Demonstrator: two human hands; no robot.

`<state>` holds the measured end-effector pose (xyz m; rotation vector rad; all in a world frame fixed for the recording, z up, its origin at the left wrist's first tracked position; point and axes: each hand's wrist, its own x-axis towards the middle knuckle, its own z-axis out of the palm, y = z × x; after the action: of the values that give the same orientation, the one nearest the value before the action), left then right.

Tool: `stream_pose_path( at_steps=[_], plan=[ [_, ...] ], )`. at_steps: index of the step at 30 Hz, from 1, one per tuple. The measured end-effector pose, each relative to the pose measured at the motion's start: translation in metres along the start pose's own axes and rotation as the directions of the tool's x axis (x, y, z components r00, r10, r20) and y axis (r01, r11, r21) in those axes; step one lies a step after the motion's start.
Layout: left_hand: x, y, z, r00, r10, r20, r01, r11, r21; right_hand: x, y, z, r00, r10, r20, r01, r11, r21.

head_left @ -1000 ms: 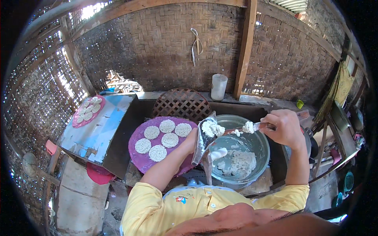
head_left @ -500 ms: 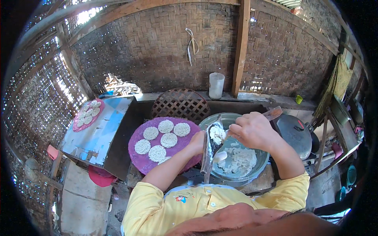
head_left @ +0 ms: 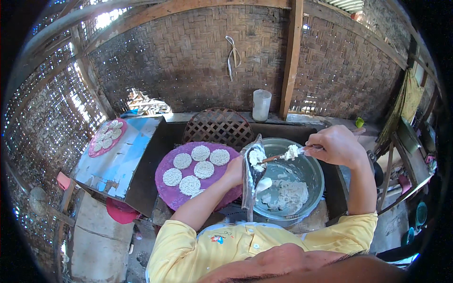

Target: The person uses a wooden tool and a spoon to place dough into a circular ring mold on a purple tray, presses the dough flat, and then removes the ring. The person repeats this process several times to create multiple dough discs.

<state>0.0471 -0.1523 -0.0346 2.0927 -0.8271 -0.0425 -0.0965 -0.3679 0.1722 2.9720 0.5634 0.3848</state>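
My left hand (head_left: 234, 172) is closed on the side of a long, dark, trough-like holder (head_left: 248, 188), held over the left rim of a grey-green basin (head_left: 315, 200). White dough (head_left: 256, 157) sits in its hollow. My right hand (head_left: 337, 147), fingers closed, grips a thin wooden spatula (head_left: 272, 159) whose tip touches the dough in the holder. A lump of dough (head_left: 291, 152) clings to the spatula near my fingers. Inside the basin lies more wet white dough (head_left: 290, 195). A white spoon (head_left: 263, 184) shows beside the holder, its handle partly hidden.
Left of the basin, a round purple mat (head_left: 163, 191) bears several lacy white discs (head_left: 190, 185). A second mat (head_left: 123, 127) with discs rests on a blue-white tabletop (head_left: 111, 167). Behind stand a woven basket (head_left: 218, 126) and a translucent container (head_left: 261, 106). A wooden post (head_left: 291, 61) rises nearby.
My right hand has moved right and up from the holder's side, so the spatula now lies across the basin with a dough lump showing on it. My left hand has barely moved.
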Motion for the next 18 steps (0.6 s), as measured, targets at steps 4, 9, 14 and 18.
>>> stream_pose_path(
  at_steps=[4, 9, 14, 18],
  plan=[
    [-0.002, 0.004, 0.007, 1.0, 0.02, -0.022, -0.018, 0.995, 0.095, 0.018, -0.018, 0.001, 0.994, 0.009, 0.112, -0.005, 0.999, -0.037],
    [0.001, 0.003, 0.017, 1.0, -0.007, 0.001, 0.007, 0.993, 0.114, 0.035, -0.034, 0.028, 0.989, -0.089, 0.115, 0.096, 0.994, -0.059],
    [0.005, -0.018, 0.02, 0.998, -0.056, 0.011, 0.056, 0.998, 0.005, 0.035, -0.053, 0.054, 0.922, -0.356, -0.152, 0.313, 0.916, -0.252],
    [0.009, -0.034, 0.011, 0.99, -0.104, 0.097, 0.122, 0.971, -0.207, 0.018, -0.045, 0.044, 0.871, -0.415, -0.263, 0.33, 0.891, -0.313]
  ],
)
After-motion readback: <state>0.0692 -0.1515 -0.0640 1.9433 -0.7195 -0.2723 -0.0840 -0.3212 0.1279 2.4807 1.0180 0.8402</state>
